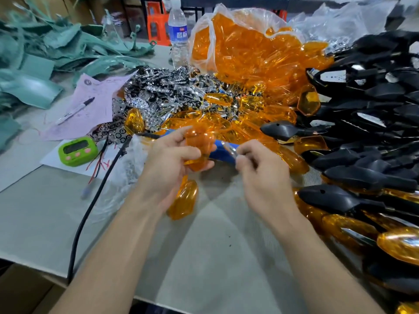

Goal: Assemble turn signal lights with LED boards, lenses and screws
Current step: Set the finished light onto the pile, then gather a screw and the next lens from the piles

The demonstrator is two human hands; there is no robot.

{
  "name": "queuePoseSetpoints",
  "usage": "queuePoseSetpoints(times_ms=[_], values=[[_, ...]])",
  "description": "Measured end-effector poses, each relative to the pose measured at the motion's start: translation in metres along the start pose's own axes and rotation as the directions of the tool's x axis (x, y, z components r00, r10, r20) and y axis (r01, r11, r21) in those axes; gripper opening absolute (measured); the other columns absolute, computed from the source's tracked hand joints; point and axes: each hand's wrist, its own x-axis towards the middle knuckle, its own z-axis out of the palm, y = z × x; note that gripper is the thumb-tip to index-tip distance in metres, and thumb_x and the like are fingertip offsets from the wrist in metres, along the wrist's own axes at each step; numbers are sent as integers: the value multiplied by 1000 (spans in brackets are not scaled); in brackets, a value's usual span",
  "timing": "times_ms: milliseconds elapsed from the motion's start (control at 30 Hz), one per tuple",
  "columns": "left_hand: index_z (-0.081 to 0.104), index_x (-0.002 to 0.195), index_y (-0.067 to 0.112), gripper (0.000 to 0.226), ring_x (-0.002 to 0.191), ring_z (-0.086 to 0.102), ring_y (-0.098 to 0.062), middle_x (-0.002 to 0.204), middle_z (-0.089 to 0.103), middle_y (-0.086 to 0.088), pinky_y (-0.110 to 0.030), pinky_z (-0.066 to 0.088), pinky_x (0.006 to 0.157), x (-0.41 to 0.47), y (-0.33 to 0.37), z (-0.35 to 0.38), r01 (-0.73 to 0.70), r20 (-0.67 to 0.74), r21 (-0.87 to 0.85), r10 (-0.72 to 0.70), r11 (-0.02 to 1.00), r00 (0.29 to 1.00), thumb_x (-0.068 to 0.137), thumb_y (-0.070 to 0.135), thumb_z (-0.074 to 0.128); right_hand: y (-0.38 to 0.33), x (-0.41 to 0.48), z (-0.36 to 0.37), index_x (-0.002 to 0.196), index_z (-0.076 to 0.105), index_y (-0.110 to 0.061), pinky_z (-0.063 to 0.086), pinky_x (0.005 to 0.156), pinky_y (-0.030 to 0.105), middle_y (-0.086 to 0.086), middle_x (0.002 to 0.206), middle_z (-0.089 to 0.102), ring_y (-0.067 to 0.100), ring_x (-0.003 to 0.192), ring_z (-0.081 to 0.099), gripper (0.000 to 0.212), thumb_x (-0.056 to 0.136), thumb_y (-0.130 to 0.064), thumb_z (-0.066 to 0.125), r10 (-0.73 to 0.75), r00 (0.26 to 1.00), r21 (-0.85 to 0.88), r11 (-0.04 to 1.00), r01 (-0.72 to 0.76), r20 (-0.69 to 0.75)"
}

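Forearms: two bare arms reach in from the near edge over the grey counter [215, 257].
Left hand [169, 163]: fingers [181, 152] curled around a clear orange lens [199, 143], held just above the counter.
Right hand [260, 173]: fingers pinched tight on a small shiny part [231, 150]; too blurred to tell what it is.
Under the hands: another orange lens [184, 201] lies on the counter below the left wrist; a blue tool [221, 152] lies behind the hands.
Left side: a black cable [90, 205] runs toward the tool; a green timer [78, 150] sits on paper beside a marker pen [76, 110].
Right side: black housings [367, 137] piled up, some finished lights with orange lenses nearer.
Middle: a heap of chrome reflectors [163, 91].
Far back: a plastic bag of orange lenses [238, 46], a water bottle [178, 32] just beside it.
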Motion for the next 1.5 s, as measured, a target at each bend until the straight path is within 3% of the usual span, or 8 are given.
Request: queuePoseSetpoints(times_ms=[100, 233, 367, 467, 567, 667, 833, 1500], values=[[62, 121, 13, 61, 94, 75, -20, 96, 76, -9, -35, 64, 74, 13, -3, 17, 16, 64, 44, -19, 999, 998, 82, -30, 48, 7, 5, -15, 91, 68, -29, 42, 56, 27, 3, 74, 63, 11, 62, 54, 21, 97, -15, 54, 80, 996, 381, 923, -62, -32], [62, 111, 13, 39, 85, 75, -20, 86, 78, -5, -30, 62, 66, 21, -13, 43, -43, -31, -20, 42, 999, 999, 87, -17, 64, 10, 11, -26, 101, 72, -24, 42, 48, 17, 6, 80, 71, 13, 57, 56, 28, 107, -14, 46, 124, 992, 631, 767, -116, 32], [73, 103, 24, 28, 72, 73, -13, 78, 78, -1, -21, 56, 59, 20, -32, 45, -144, -149, 70, 153, 987, 977, 80, 9, 80, 18, 11, -30, 102, 76, -22, 44, 53, 19, 7, 85, 74, 15, 61, 56, 29, 106, -11, 49, 50, 999, 559, 828, -42, 1], [81, 100, 40, 25, 64, 63, -5, 71, 73, 9, -18, 50, 57, 19, -43, 35, -205, -136, 267, 247, 942, 959, 83, 26, 70, 20, 14, -33, 95, 80, -24, 42, 54, 19, 7, 79, 72, 11, 60, 53, 29, 101, -14, 53, 36, 999, 548, 836, -37, 12], [81, 99, 48, 25, 62, 53, -5, 64, 60, 15, -23, 46, 59, 20, -45, 29, -194, -88, 361, 241, 912, 967, 92, 36, 61, 21, 14, -32, 89, 81, -23, 38, 56, 17, -2, 71, 68, 5, 59, 52, 27, 95, -17, 56, -12, 997, 474, 880, -27, 79], [83, 92, 38, 22, 83, 71, -20, 83, 78, 5, -45, 60, 80, 21, -44, 28, -155, -61, 434, 201, 887, 978, 92, 38, 61, 24, 11, -27, 93, 82, -28, 45, 62, 20, -19, 74, 71, 5, 69, 63, 24, 98, -14, 64, -45, 995, 299, 954, 18, 86], [83, 80, 31, 42, 44, 48, -4, 55, 60, 6, -14, 37, 43, 14, -41, 34, -54, -57, 345, 78, 937, 995, 98, 52, 51, 21, 9, -26, 92, 82, -23, 42, 54, 25, -5, 59, 63, 9, 54, 52, 24, 101, -11, 63, 25, 1000, 458, 888, -30, 16], [83, 82, 27, 55, 44, 52, -7, 55, 61, 0, -16, 38, 40, 8, -45, 37, -22, -62, 288, 41, 957, 997, 110, 48, 39, 15, -4, -18, 103, 81, -30, 46, 62, 16, -22, 72, 66, 9, 72, 66, 15, 99, -25, 68, -42, 986, 230, 970, 79, -159]])
